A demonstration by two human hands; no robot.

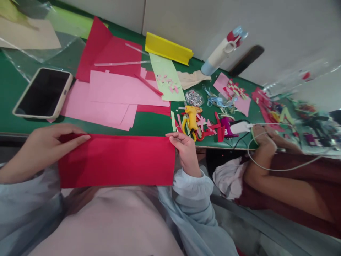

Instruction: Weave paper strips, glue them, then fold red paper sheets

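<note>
A wide strip of red paper [117, 161], perhaps folded, hangs over the table's front edge above my lap. My left hand [55, 144] pinches its upper left corner, thumb on the near side. At the upper right corner my right hand [183, 145] grips it between thumb and fingertips. Just beyond it lie overlapping pink sheets [117, 87], with red sheets [122, 53] partly under and behind them. A phone [44, 92] with a dark screen rests beyond my left hand. Past my right hand are a yellow glue gun [192, 115] and scattered paper scraps [210, 126].
Farther back stand a folded yellow strip [167, 49] and a white bottle [221, 53]. A pale green sheet [166, 76] carries small pink pieces. Beads [194, 97] sit in a clear container. At right, a co-worker's arm [262, 156] reaches to the table beside a white cable [279, 170].
</note>
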